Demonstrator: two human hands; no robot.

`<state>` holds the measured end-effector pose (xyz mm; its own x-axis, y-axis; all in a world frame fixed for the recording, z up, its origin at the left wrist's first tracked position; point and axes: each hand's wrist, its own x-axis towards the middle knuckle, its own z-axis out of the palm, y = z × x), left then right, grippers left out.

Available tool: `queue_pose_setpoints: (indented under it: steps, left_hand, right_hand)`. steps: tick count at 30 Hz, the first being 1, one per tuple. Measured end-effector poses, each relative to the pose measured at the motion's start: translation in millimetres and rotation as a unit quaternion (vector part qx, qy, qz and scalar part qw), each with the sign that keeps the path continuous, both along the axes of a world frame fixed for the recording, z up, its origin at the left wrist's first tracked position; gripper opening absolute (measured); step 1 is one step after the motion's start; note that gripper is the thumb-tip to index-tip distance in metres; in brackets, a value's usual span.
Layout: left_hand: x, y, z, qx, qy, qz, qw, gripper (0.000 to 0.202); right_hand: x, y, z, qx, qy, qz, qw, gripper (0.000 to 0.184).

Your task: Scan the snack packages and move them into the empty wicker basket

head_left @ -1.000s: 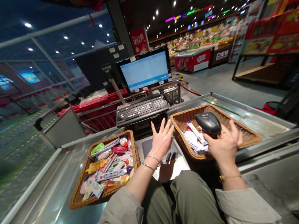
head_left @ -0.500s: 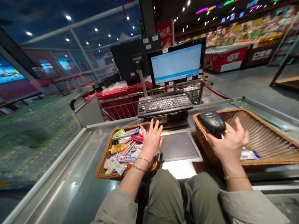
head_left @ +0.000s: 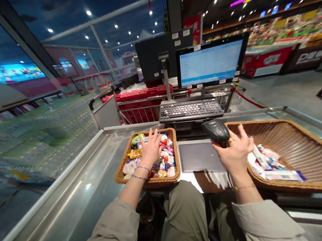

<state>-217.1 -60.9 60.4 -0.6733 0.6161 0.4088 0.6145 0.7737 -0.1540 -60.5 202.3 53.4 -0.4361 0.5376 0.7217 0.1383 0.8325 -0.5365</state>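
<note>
My left hand (head_left: 151,150) hovers over a wicker basket (head_left: 119,172) full of small wrapped snacks (head_left: 162,161). Its fingers are spread, and nothing shows in them. In my right hand (head_left: 234,150) is a black barcode scanner (head_left: 216,130), its head pointing left; the palm hides the handle. Just beyond that hand stands a second, larger wicker basket (head_left: 320,156). Several packets lie at its near left end, among them a long white packet (head_left: 284,175) with a purple end. A flat grey scale plate (head_left: 199,157) is set in the counter between the baskets.
A keyboard (head_left: 190,109) and a lit monitor (head_left: 210,62) stand behind the scale, with a dark second screen (head_left: 163,55) beside them. The metal counter (head_left: 94,189) has a raised rim. Red baskets (head_left: 145,95) and a metal cart lie beyond.
My left hand has moved left over the snack basket. The scanner has come left, toward the scale. More packets show in the right basket, and the camera view has turned left.
</note>
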Motion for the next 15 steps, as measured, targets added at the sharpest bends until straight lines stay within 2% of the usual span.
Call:
queue_pose_setpoints:
  steps: [6, 10, 15]
  left_hand:
    - [2, -23, -6.9, -0.043, -0.033, -0.001, 0.999, 0.05]
    - [5, -47, -7.5, -0.088, -0.091, -0.021, 0.992, 0.05]
    - [4, -66, -13.1, -0.129, -0.164, -0.052, 0.977, 0.029]
  right_hand:
    - [-13, -15, -7.1, 0.017, -0.004, 0.023, 1.0, 0.028]
    - [-17, -18, -13.5, 0.016, -0.012, 0.028, 0.999, 0.028]
    - [-19, -19, -16.8, 0.017, -0.021, 0.032, 0.999, 0.03]
